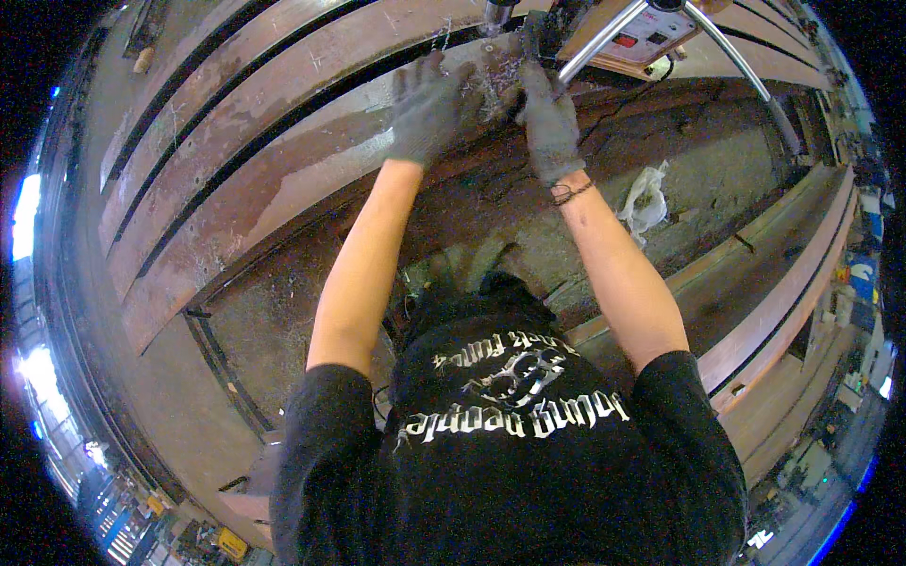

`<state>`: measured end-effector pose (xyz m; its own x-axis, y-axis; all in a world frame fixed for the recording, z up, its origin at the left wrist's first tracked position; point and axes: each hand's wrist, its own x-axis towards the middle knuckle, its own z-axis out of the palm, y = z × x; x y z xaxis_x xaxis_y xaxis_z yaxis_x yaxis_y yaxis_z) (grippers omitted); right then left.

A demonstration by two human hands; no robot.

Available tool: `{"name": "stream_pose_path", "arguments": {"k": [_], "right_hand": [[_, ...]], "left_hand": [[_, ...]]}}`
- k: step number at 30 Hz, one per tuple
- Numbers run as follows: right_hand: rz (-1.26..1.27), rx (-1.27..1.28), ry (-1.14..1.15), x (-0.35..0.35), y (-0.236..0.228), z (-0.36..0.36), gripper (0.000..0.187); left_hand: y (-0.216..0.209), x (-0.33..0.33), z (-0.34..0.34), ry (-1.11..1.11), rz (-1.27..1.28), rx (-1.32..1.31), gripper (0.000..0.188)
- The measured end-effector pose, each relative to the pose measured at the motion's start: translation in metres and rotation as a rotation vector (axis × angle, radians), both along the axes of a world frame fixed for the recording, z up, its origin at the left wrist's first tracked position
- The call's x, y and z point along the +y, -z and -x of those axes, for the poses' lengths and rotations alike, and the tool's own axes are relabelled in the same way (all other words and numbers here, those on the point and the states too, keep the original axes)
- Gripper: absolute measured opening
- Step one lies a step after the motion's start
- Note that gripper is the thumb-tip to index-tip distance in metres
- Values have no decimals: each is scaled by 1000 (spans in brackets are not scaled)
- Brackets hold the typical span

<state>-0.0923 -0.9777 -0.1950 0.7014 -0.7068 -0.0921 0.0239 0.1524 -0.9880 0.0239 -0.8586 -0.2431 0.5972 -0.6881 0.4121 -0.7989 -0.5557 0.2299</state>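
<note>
My left hand, in a grey glove, is over a brown steel beam. Motion blurs it, but its fingers look spread with nothing seen in them. My right hand, gloved too, is at the beam's near edge beside a dark part of a machine. Its fingers point away from me, and whether they grip that part is hidden. Between the hands, thin metal shavings lie on the beam. Just beyond them a round metal spindle stands over the steel.
The machine's boxy body has a control panel and long silver handle bars reaching out to the right. More slotted steel beams lie at right. A crumpled white plastic bag is on the dirty floor near my right forearm.
</note>
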Motion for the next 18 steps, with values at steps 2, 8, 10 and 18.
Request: {"name": "stream_pose_path", "arguments": {"k": [2,8,10,18], "right_hand": [[-108,-8,-86,-13,13,3,36],[-82,-181,-141,0,28,-22,29],[-78,-116,-191,1,15,-19,29],[490,228,-49,-84,1,76,34]], "left_hand": [[17,-31,-5,30,-55,-68,52],[82,-69,-59,-37,-52,-143,52],[80,-68,-65,-168,-84,-87,55],[-24,80,-36,-502,-15,140,59]]}}
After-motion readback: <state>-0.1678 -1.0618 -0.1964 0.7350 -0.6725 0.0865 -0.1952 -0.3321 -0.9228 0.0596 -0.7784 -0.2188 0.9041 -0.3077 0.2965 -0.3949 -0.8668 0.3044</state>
